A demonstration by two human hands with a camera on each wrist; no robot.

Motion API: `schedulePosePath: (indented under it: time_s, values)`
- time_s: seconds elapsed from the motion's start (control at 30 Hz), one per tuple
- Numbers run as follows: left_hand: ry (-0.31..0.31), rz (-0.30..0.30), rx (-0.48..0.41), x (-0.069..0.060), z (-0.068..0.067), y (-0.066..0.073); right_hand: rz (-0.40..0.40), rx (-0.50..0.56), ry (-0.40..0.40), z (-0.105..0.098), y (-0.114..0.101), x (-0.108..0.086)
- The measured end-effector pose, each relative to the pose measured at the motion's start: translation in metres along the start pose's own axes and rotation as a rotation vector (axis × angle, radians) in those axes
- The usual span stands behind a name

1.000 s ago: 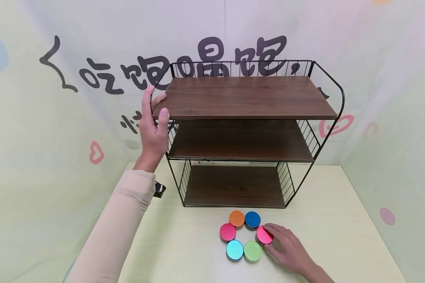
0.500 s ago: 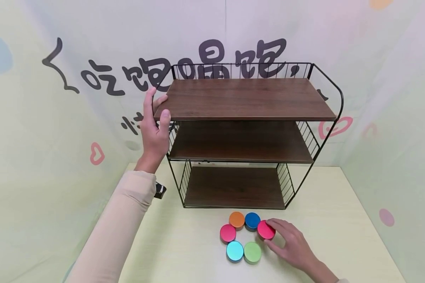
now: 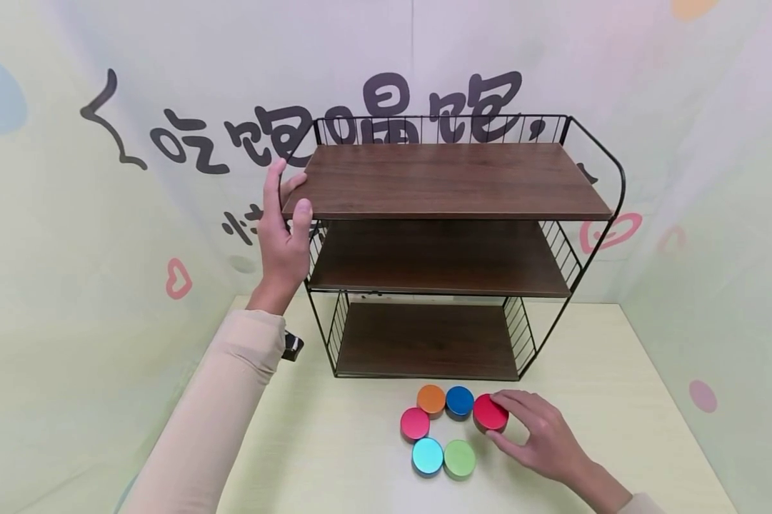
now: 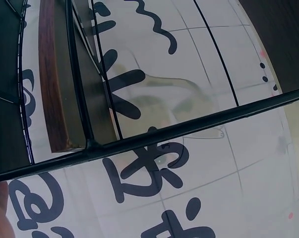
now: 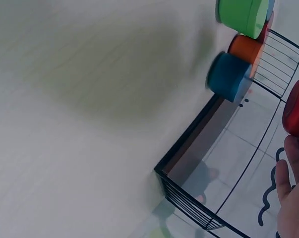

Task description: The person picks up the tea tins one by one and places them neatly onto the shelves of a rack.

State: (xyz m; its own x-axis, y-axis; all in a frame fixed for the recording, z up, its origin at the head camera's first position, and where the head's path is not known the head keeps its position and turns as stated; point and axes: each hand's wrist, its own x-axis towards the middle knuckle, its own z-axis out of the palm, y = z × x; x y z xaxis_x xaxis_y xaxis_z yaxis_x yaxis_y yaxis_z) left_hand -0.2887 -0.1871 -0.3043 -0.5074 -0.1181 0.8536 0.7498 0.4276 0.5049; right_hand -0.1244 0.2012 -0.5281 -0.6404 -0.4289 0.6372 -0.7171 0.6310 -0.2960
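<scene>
My right hand (image 3: pixel 543 439) pinches a round red tin (image 3: pixel 490 412) between thumb and fingers, at the right of a ring of similar tins. In the right wrist view the red tin (image 5: pixel 297 110) is raised off the table. A three-tier shelf rack (image 3: pixel 443 182) of dark wood boards and black wire stands behind. My left hand (image 3: pixel 283 246) grips its upper left side, thumb at the front edge of the top board, fingers around the wire. Only some fingers show in the left wrist view, beside a black frame rod (image 4: pixel 189 130).
On the pale table (image 3: pixel 334 450) sit an orange tin (image 3: pixel 431 400), a blue tin (image 3: pixel 459 401), a pinkish-red tin (image 3: pixel 414 423), a light blue tin (image 3: pixel 427 457) and a green tin (image 3: pixel 459 458). A printed curtain (image 3: pixel 186 64) encloses the back and sides.
My right hand has lifted the red tin from its spot in the ring, moving it slightly right and toward the rack. The left hand keeps its place on the rack.
</scene>
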Motion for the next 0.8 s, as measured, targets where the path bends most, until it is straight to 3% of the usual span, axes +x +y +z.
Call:
schedulePosePath:
  time_s: [0.3, 0.7, 0.8]
  values:
    - [0.000, 0.003, 0.001, 0.000, 0.000, 0.000, -0.009, -0.002, 0.009, -0.006, -0.001, 0.007]
    - [-0.007, -0.019, -0.011, -0.001, 0.000, 0.002, -0.080, -0.015, -0.006, -0.027, -0.002, 0.032]
    - [-0.010, -0.030, -0.018, 0.000, 0.000, 0.015, -0.105, -0.021, -0.018, -0.035, -0.001, 0.038]
